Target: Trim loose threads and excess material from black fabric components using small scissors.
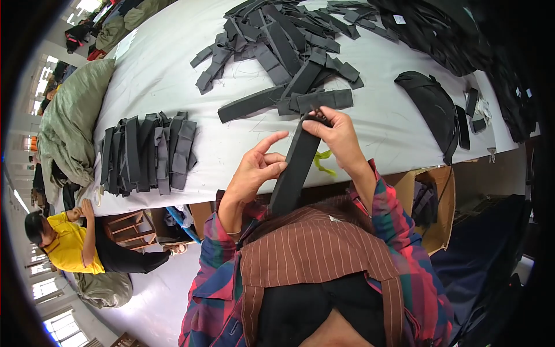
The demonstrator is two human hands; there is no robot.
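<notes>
In front of my body a long dark grey fabric strip (296, 161) slants upward, its lower end against my brown striped apron (312, 254). The fingers of my right hand (340, 134) are closed on its upper end. A small dark item at those fingertips is too small to make out. Beneath that hand hangs a yellow-green ribbon-like piece (324, 163). My left hand (259, 166) is at the strip's left edge, index finger stretched out and thumb close to the edge. Beyond both hands a loose pile of similar dark strips (277, 49) lies on the white-covered table (167, 75).
Left on the table is a neat row of dark strips (147, 153). A black curved fabric piece (428, 107) and black garments (439, 37) lie right. An open cardboard box (442, 202) stands below the edge. A person in yellow (72, 243) is at the far left, near a green bundle (78, 115).
</notes>
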